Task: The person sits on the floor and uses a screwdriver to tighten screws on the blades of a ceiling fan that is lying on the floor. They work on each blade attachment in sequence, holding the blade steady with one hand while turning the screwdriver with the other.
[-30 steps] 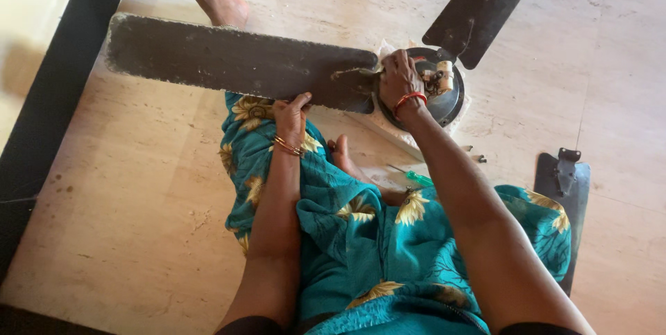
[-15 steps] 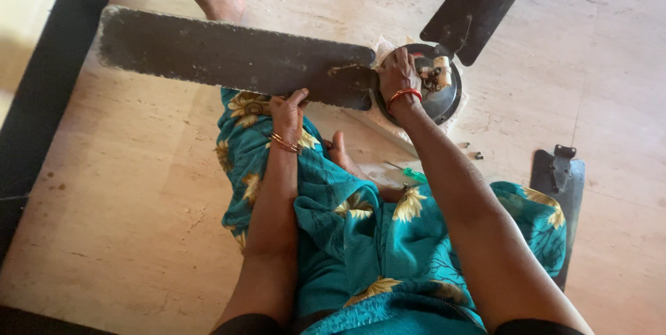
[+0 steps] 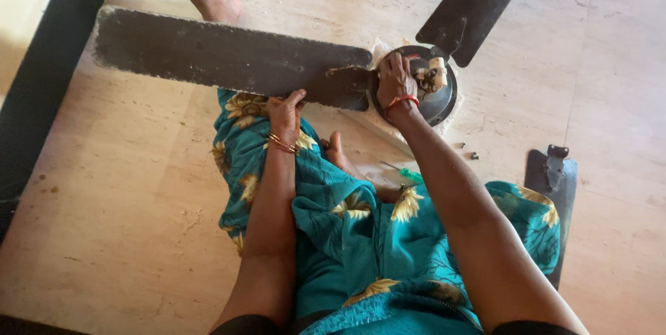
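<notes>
- Pale tiled floor (image 3: 125, 238); fan hub (image 3: 444, 96) lying on it.
- Left hand (image 3: 286, 114) closed on near edge of long blade (image 3: 229, 57).
- Right hand (image 3: 395, 82) pressed on hub; grip cannot be told.
- Loose blade (image 3: 555, 189) lying at right.

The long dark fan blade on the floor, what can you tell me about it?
The long fan blade is flat, dark and dusty, with scuffed pale edges. It lies level on the tiled floor, joined to the round motor hub. The left hand grips its near edge; the right hand rests where blade meets hub.
</notes>
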